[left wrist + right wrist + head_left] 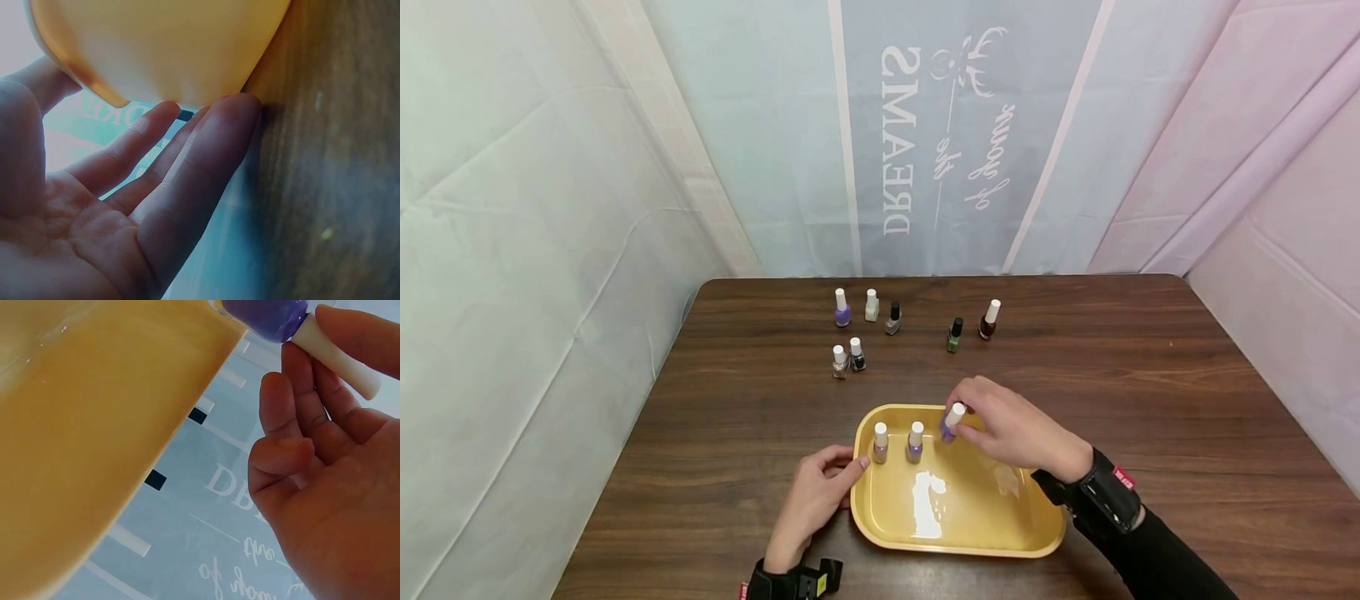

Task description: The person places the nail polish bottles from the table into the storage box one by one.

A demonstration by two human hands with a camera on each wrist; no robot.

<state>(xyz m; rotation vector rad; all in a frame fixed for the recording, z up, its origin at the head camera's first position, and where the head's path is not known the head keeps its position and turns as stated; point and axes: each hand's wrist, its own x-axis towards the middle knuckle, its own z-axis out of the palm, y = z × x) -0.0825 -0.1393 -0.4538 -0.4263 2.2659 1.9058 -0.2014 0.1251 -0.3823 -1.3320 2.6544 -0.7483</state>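
My right hand (1017, 427) pinches a purple nail polish bottle (948, 427) by its white cap, tilted, over the back of a yellow tray (970, 521). The right wrist view shows the thumb and fingertips around the cap, with the purple glass (265, 314) pointing away from the palm. Two more nail polish bottles stand upright in the tray's back left: a mauve bottle (881, 448) and a light purple bottle (915, 448). At the tray's left end my left hand (817, 498) grips the rim, thumb over the edge and fingers against the outer wall (181, 56).
Behind the tray stand several other bottles: a purple one (842, 315), a white one (872, 310), a grey one (892, 323), a clear one (840, 367), a black one (858, 361), a green one (954, 337) and a dark one (988, 327). A curtain (790, 167) hangs beyond the wooden table (715, 417).
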